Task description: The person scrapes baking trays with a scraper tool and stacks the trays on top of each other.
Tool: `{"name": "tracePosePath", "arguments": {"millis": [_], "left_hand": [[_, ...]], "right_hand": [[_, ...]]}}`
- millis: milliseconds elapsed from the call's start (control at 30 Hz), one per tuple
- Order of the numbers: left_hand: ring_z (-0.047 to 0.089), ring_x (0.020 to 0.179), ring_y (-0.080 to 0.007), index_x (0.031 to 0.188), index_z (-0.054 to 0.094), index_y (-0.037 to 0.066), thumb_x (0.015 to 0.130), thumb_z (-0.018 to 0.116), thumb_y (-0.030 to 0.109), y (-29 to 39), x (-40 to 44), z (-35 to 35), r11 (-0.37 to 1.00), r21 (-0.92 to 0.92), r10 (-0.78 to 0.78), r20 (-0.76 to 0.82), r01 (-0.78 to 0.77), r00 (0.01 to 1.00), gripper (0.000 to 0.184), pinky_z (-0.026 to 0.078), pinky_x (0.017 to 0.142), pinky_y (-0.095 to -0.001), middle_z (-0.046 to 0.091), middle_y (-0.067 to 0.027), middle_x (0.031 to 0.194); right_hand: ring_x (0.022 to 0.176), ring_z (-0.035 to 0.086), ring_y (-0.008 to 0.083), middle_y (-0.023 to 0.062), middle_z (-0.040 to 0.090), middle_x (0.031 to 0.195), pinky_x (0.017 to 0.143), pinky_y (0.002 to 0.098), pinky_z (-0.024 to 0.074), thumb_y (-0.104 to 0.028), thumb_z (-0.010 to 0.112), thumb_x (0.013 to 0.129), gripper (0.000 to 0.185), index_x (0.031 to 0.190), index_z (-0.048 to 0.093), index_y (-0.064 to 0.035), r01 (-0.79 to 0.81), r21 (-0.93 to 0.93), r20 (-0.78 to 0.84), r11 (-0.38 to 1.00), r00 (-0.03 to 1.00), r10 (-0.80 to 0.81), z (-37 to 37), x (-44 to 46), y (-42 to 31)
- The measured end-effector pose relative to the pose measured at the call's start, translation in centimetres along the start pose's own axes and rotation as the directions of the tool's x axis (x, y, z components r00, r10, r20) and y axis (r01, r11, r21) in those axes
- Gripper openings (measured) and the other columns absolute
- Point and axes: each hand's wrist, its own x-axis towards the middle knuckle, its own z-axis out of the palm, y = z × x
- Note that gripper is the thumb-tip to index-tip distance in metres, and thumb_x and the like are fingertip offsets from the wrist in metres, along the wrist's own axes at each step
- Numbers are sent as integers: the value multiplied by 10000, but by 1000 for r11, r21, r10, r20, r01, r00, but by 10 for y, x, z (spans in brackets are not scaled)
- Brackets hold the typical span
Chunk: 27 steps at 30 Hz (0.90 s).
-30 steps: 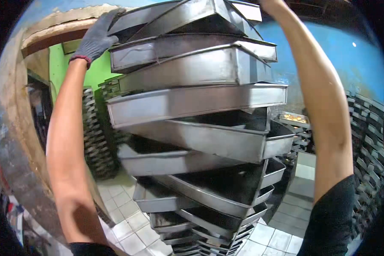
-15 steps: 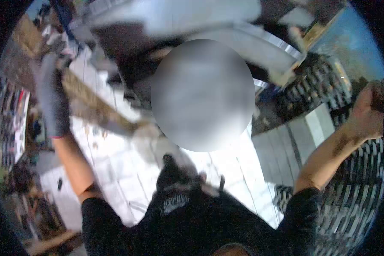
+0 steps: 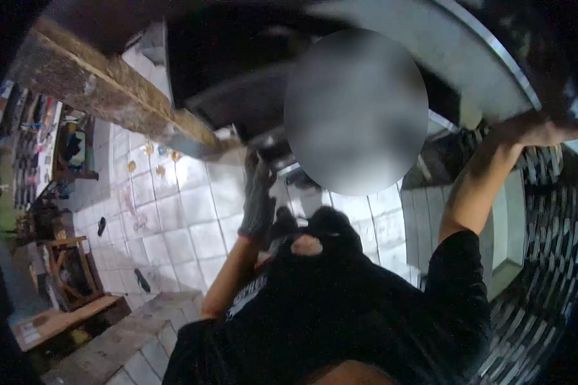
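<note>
My left hand (image 3: 258,202), in a grey knitted glove, is low in front of my body. Its fingers look stretched upward, just below the near end of a thick, rough-edged wooden beam (image 3: 119,90); whether they touch it I cannot tell. At the upper right, my bare right hand (image 3: 549,133) reaches out with fingers extended, partly lost in shadow at the view's edge. Above it runs a large grey panel (image 3: 456,48) with a pale rim. A blurred oval hides the middle of the view.
White floor tiles (image 3: 186,208) bear small yellowish scraps and dark slippers (image 3: 141,280). A wooden frame (image 3: 70,269) stands at left, near a cluttered table (image 3: 51,151). Stacked slatted grey pieces (image 3: 552,237) line the right side. A tiled ledge (image 3: 128,340) is at lower left.
My left hand has come down and inward from the far left towards my body. My right arm stays raised, its hand now stretched out flatter. The view has shifted, showing more of the beam.
</note>
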Motion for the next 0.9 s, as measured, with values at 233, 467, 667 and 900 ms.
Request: {"name": "tracePosePath", "arguments": {"millis": [233, 467, 667, 900], "left_hand": [[444, 1398, -282, 1579, 287, 79, 1097, 451, 357, -38, 33, -4, 988, -105, 110, -4, -109, 994, 580, 411, 1130, -442, 407, -116, 1556], [616, 1192, -300, 1386, 516, -8, 992, 423, 80, -117, 66, 7, 947, 309, 133, -140, -84, 981, 415, 570, 953, -458, 602, -157, 1340], [630, 999, -369, 1042, 672, -81, 928, 437, 69, -165, 82, -22, 802, 578, 347, -247, -150, 904, 300, 531, 854, -487, 662, -290, 1084], [616, 1092, -386, 1183, 622, -70, 968, 446, 109, -161, 92, -26, 842, 524, 343, -341, -125, 875, 331, 489, 953, -477, 651, -289, 1170]], "right_hand": [[1126, 649, 346, 207, 629, 1327, 1058, 515, 450, -890, 354, 875, 1078, 1526, 406, -32, 5, -1000, 16, -20, 746, -666, -40, -13, 20], [1117, 634, 305, 167, 653, 1269, 1041, 479, 388, -802, 460, 847, 946, 1387, 515, -27, 8, -892, 225, -452, 875, -428, -66, -1, -39], [1110, 620, 269, 133, 674, 1220, 1026, 448, 336, -726, 551, 823, 835, 1269, 608, -23, 137, -716, 366, -684, 908, -202, -65, 21, -49], [1098, 583, 242, 106, 671, 1150, 1029, 438, 271, -625, 592, 826, 687, 1154, 671, -27, 115, -745, 355, -657, 903, -244, -70, 30, -54]]}}
